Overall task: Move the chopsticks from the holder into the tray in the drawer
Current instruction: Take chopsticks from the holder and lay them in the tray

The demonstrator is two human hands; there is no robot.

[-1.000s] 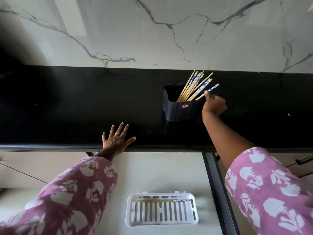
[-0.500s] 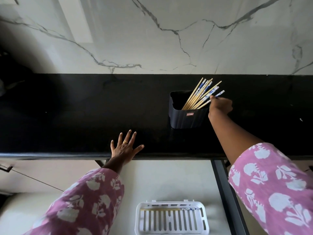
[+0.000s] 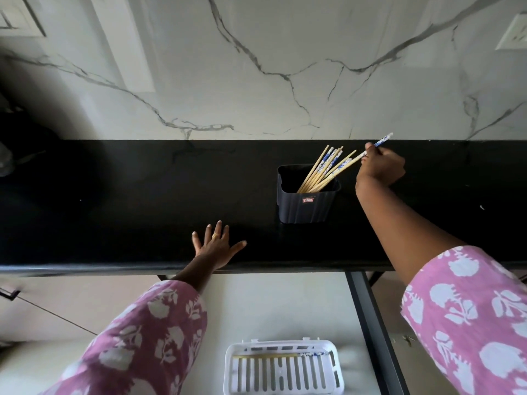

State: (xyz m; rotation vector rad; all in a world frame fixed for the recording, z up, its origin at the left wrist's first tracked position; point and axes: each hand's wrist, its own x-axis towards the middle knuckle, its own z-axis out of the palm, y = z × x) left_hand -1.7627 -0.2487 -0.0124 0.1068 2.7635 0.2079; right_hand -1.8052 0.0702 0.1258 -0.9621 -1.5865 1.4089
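A dark blue holder (image 3: 308, 205) stands on the black counter, with several wooden chopsticks (image 3: 322, 171) with blue-patterned tops leaning right out of it. My right hand (image 3: 380, 166) is just right of the holder, pinched on one chopstick (image 3: 383, 139) whose patterned end sticks out above my fingers and whose shaft slants back towards the holder. My left hand (image 3: 216, 245) lies flat and spread on the counter's front edge, holding nothing. A white slotted tray (image 3: 283, 369) sits in the open drawer below, with one chopstick (image 3: 273, 356) lying along its far side.
The black counter (image 3: 142, 195) runs across the view under a white marble backsplash (image 3: 256, 67). The open drawer (image 3: 256, 303) has a pale floor and a dark right rail (image 3: 373, 332). A dark blurred object sits at the far left. A wall socket (image 3: 513, 32) is top right.
My right hand has closed on one chopstick and drawn it up and to the right, away from the bunch. My left hand stays flat on the counter. The camera view has shifted slightly.
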